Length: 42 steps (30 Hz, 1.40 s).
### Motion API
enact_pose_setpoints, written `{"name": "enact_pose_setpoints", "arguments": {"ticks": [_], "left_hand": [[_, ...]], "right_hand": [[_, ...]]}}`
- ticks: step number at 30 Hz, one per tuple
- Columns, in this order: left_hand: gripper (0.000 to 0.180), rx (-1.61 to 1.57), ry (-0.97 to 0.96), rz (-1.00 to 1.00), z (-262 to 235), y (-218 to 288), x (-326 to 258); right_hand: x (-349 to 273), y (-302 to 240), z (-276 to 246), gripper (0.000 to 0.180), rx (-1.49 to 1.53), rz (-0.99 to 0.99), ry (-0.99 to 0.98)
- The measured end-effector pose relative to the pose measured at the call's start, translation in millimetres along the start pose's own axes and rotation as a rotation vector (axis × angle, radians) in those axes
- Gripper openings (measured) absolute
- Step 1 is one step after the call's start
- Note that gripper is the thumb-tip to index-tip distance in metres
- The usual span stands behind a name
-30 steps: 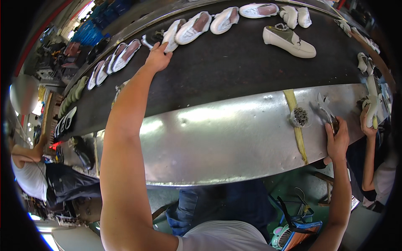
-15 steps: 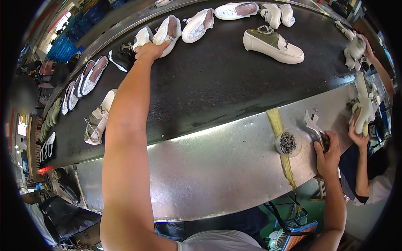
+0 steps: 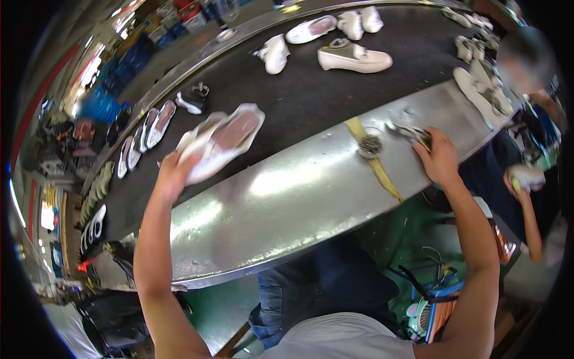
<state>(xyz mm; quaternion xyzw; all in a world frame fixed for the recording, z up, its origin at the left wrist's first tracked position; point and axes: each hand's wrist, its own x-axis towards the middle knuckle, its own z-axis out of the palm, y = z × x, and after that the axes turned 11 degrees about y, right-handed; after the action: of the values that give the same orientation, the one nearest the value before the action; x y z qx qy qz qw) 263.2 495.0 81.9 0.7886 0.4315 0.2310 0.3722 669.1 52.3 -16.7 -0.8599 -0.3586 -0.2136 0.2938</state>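
Observation:
My left hand (image 3: 174,172) grips a pair of white shoes (image 3: 230,139) by one end, over the near edge of the black belt (image 3: 299,105). Their pinkish insoles face up, and motion blurs them. My right hand (image 3: 441,157) is closed around the handles of metal pincers (image 3: 409,131), whose jaws point left, low over the metal ledge (image 3: 281,206). Left of the pincers stands a small round tub of nails (image 3: 369,145), beside a yellow strip (image 3: 384,178) that crosses the ledge.
On the belt are a cream loafer (image 3: 357,58), a white shoe (image 3: 275,55), a black shoe (image 3: 191,99) and several pale shoes at left. A co-worker's hand (image 3: 519,180) holds a shoe at right. Light shoes (image 3: 483,96) lie on the ledge's right end.
My left hand has lifted the pair of white shoes from the belt's far side and brought it nearer to me. My right hand still holds the pincers. The view has shifted.

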Motion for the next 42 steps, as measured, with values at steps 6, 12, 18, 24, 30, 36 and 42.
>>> {"name": "enact_pose_setpoints", "arguments": {"ticks": [6, 12, 18, 24, 30, 36, 42], "left_hand": [[0.051, 0.283, 0.095, 0.265, -28, -54, -212], [0.072, 0.748, 0.032, 0.738, 24, 12, -197], [0.070, 0.638, -0.188, 0.267, 83, 65, -123], [0.063, 0.639, -0.170, 0.499, 97, 51, -145], [0.070, 0.519, 0.270, 0.952, 87, 92, -264], [0.075, -0.327, 0.401, 0.523, 114, 13, -399], [0.062, -0.501, 0.072, -0.134, 215, -97, -463]], "right_hand": [[6, -19, -13, 0.041, -0.027, 0.041, -0.018], [-9, -11, -8, 0.041, -0.008, 0.018, 0.002], [-12, -17, -3, 0.043, -0.033, -0.007, 0.051], [-21, -24, -9, 0.044, -0.021, -0.009, 0.043], [-164, -72, -108, 0.039, 0.701, 0.111, -0.226], [-305, -110, -135, 0.025, 0.849, 0.489, -0.936], [-349, -125, -136, 0.028, 0.810, 0.431, -1.238]]}}
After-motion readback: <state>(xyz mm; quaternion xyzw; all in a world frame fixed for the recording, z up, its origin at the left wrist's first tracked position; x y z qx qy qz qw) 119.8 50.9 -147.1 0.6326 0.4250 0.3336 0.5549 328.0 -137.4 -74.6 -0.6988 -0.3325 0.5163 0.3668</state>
